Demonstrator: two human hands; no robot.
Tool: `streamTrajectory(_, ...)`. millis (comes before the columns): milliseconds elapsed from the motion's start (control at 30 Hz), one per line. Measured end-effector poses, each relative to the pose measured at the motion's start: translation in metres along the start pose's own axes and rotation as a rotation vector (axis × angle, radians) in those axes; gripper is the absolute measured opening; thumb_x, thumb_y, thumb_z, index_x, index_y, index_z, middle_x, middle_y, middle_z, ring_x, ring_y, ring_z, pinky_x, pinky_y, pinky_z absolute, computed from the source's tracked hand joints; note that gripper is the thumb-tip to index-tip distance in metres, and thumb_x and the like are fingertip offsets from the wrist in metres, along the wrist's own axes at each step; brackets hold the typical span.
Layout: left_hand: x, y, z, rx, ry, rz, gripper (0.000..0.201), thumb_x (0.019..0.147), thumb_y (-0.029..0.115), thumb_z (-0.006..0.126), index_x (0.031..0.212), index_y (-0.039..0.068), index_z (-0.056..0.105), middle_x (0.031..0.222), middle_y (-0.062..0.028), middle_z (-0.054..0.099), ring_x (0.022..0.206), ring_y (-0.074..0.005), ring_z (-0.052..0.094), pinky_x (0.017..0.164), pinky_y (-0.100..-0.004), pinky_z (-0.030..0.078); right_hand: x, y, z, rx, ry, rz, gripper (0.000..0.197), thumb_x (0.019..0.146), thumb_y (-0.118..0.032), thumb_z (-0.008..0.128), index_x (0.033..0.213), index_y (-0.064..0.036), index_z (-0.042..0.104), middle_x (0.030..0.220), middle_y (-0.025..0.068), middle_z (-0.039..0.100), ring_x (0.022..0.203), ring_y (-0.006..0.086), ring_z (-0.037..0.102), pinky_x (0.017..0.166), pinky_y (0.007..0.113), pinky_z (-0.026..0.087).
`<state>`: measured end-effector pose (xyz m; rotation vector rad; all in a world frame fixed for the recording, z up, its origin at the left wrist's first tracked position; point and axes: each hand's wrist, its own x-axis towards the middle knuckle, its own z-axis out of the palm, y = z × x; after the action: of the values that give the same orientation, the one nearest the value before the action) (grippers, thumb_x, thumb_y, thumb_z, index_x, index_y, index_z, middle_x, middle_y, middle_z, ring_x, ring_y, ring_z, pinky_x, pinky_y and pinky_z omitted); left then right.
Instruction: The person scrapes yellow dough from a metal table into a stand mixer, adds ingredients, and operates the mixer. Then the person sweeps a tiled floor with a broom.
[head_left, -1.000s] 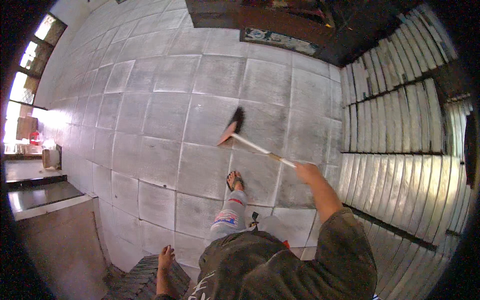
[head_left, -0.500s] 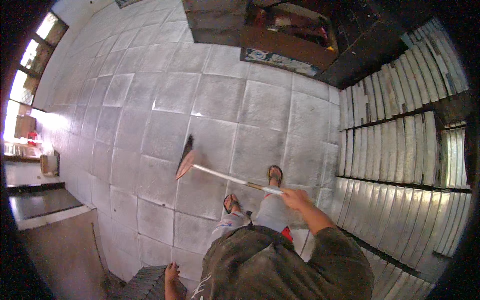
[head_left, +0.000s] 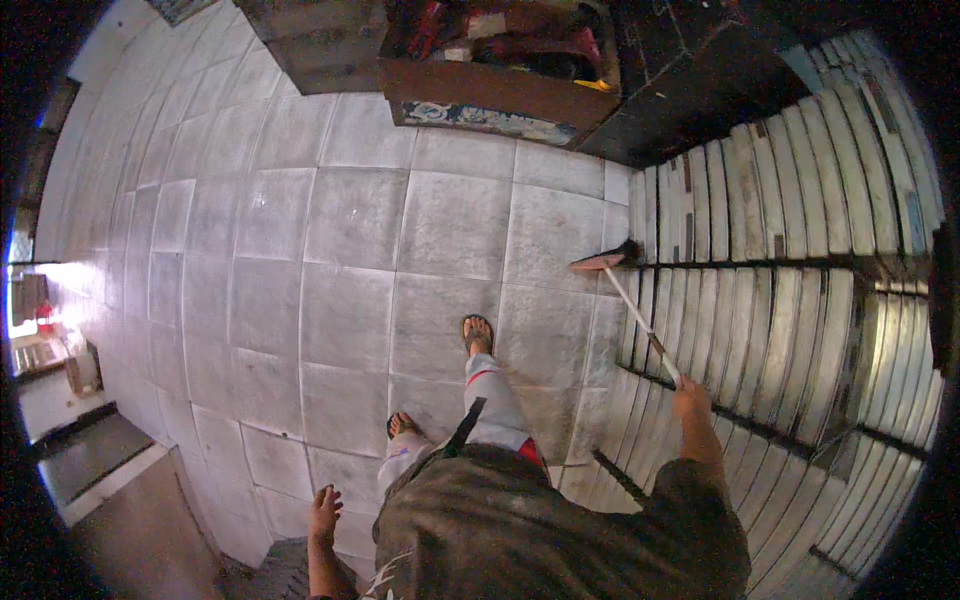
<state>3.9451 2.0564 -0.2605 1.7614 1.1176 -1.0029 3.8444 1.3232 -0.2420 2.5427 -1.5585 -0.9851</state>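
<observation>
My right hand is wrapped round the upper end of a broom with a pale, partly brown stick. Its pinkish head and dark bristles rest on the floor beside the base of the slatted shelving on the right. At the lower left, my left hand hangs beside my body with its fingers apart and nothing in it. Both my feet, in sandals, stand on the tiles between the two hands.
Pale square tiles cover the floor. Tall racks of whitish slats line the right side. At the far side stands a dark brown cabinet with an open compartment of mixed items. A counter is at the left.
The broom head has swung from left of my feet across to the right, up to the racks. My right hand moved right with it. My left hand has risen slightly.
</observation>
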Motion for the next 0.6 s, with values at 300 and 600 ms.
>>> streamTrajectory(300, -0.063, -0.028, 0.048, -0.130, 0.107, -0.135, 0.049, 0.091, 0.046, 0.051, 0.126, 0.011, 0.049, 0.113, -0.0056, 0.060, 0.089, -0.0168, 0.056, 0.071, -0.0299, 0.041, 0.117, -0.258, -0.050, -0.216, -0.163, -0.743, 0.037, 0.094, -0.033, 0.040, 0.126, -0.0176, 0.050, 0.098, 0.0189, 0.063, 0.091, 0.0364, 0.061, 0.079, 0.047, 0.048)
streamTrajectory(600, -0.082, -0.070, 0.076, -0.308, 0.144, -0.221, 0.044, 0.091, 0.043, 0.052, 0.121, 0.012, 0.051, 0.109, -0.0047, 0.061, 0.081, -0.0156, 0.055, 0.067, -0.0312, 0.041, -0.067, -0.565, -0.008, -0.343, -0.100, -1.316, 0.029, 0.089, -0.029, 0.047, 0.110, -0.0140, 0.060, 0.098, 0.0152, 0.065, 0.091, 0.0312, 0.063, 0.078, 0.045, 0.049)
